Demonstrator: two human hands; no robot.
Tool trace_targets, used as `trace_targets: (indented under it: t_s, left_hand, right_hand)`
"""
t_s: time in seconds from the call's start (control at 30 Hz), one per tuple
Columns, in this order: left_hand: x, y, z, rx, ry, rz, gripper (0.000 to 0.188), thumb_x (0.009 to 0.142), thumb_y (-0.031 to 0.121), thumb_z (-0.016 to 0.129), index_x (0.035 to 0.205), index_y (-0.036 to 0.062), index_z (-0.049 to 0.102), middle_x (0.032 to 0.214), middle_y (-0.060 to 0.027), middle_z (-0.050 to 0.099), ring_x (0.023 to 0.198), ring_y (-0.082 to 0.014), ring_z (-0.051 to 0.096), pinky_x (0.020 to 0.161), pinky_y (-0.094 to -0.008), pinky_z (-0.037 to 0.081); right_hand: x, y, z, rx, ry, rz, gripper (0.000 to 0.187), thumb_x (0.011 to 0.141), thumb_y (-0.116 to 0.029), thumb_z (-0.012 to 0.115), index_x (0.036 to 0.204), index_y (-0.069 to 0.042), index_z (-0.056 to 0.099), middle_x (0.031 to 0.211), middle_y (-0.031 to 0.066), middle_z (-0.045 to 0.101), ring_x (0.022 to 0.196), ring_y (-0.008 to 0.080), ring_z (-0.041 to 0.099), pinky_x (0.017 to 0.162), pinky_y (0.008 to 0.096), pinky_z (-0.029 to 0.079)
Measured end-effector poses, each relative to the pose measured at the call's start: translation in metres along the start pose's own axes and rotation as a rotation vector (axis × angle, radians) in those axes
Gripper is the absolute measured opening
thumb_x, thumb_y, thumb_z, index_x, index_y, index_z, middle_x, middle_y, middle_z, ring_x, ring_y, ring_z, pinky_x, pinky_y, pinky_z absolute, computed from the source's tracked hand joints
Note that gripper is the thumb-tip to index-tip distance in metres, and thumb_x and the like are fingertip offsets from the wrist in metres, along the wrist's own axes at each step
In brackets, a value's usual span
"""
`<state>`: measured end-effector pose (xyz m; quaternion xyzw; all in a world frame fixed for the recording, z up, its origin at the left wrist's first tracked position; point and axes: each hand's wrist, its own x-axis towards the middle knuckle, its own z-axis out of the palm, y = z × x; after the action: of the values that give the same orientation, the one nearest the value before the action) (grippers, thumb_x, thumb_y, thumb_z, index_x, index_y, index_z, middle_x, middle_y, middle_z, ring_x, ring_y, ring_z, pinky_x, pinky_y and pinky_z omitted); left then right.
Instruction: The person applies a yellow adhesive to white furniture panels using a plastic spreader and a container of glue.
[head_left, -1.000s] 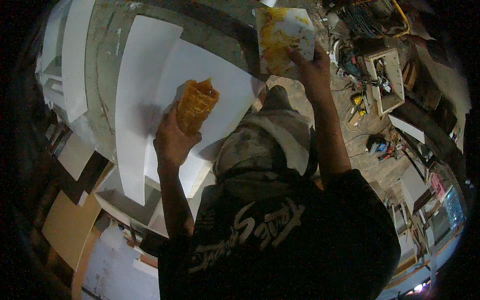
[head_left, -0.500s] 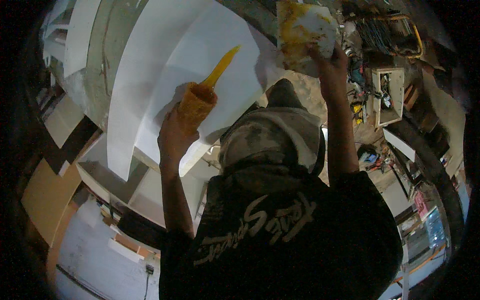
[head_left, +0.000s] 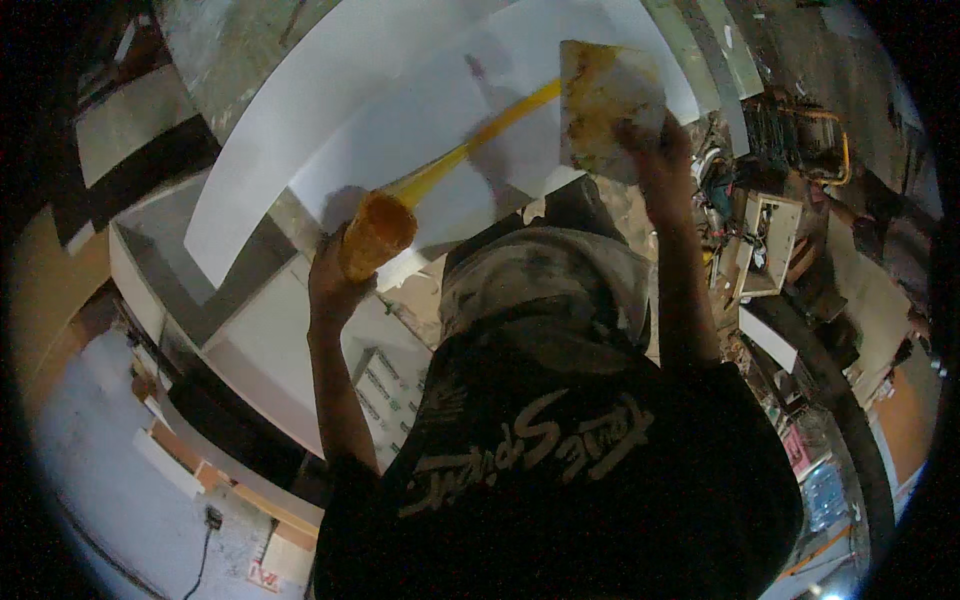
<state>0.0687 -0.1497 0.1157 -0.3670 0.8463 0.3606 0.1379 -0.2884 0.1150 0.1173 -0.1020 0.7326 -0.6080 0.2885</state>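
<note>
My left hand [head_left: 335, 285] is wrapped round a can [head_left: 372, 250] thickly crusted with orange-brown glue, its mouth tilted toward the panel. From its rim a glossy yellow strip of what looks like glue [head_left: 475, 142] runs to the far right, up to a flat squarish spreader [head_left: 590, 125]. My right hand [head_left: 655, 150] is closed on the lower right edge of this spreader, which is pale and smeared with yellow-brown glue. Beneath both hands lies a large white panel [head_left: 360, 150]. Whether the yellow strip hangs above the panel or touches it, I cannot tell.
A white open-topped box frame [head_left: 240, 330] stands below the panel at left. To the right are a small wooden box [head_left: 770, 245] holding tools, scattered hand tools, and a dark coil of cable [head_left: 805, 145] beside an orange frame. Bottles in clear wrap [head_left: 825, 495] are at the lower right.
The spreader has come down and nearer to the can. The yellow strip, shorter before with a free tip, now stretches to the spreader. The whole view has shifted, and the can's mouth shows more.
</note>
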Motion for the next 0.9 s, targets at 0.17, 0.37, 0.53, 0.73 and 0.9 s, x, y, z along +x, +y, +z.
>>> trace_targets:
  t_s: [0.17,0.37,0.53,0.73,0.9]
  left_hand:
    - [-0.032,-0.009,-0.011,-0.454,0.136,0.036,0.077,0.062,0.01,0.075,0.134,0.0064,0.049,0.123,-0.0164,0.059,0.114,-0.0351,0.056,0.098,-0.0422,0.046]
    - [-0.042,-0.019,-0.025,-0.161,0.084,0.185,0.079,0.061,0.015,0.079,0.133,0.0053,0.049,0.122,-0.0163,0.057,0.113,-0.0355,0.057,0.096,-0.0444,0.047]
    - [-0.048,-0.036,-0.044,-0.041,0.107,0.246,0.082,0.06,0.014,0.08,0.134,0.0043,0.047,0.119,-0.0177,0.057,0.111,-0.0371,0.057,0.095,-0.0447,0.047]
    - [-0.063,-0.063,-0.064,-0.129,0.196,0.173,0.084,0.059,0.012,0.084,0.132,0.002,0.046,0.116,-0.0179,0.058,0.11,-0.0339,0.058,0.095,-0.0416,0.047]
    - [-0.081,-0.075,-0.068,-0.358,0.179,0.105,0.08,0.057,0.011,0.087,0.129,0.0034,0.052,0.123,-0.0168,0.058,0.113,-0.0333,0.058,0.098,-0.041,0.047]
  right_hand:
    - [-0.062,0.006,0.122,-0.086,-0.208,0.121,0.045,0.089,-0.007,0.06,0.131,0.003,0.05,0.115,0.0117,0.064,0.104,0.0181,0.059,0.09,0.0339,0.049]
    - [-0.096,0.016,0.207,0.054,-0.347,-0.109,0.043,0.086,-0.003,0.063,0.127,0.005,0.051,0.112,0.0151,0.066,0.102,0.0217,0.064,0.088,0.0363,0.052]
    - [-0.097,0.007,0.234,0.395,-0.275,0.089,0.04,0.085,0.004,0.059,0.125,0.006,0.052,0.115,0.013,0.065,0.105,0.0212,0.063,0.091,0.0362,0.052]
    - [-0.097,-0.014,0.252,0.628,-0.264,0.127,0.039,0.085,-0.004,0.067,0.122,0.002,0.055,0.111,0.011,0.065,0.098,0.0217,0.063,0.087,0.035,0.052]
    - [-0.06,-0.048,0.245,0.683,-0.158,0.202,0.035,0.086,-0.006,0.065,0.119,-0.001,0.057,0.104,0.0075,0.064,0.087,0.021,0.062,0.076,0.0335,0.051]
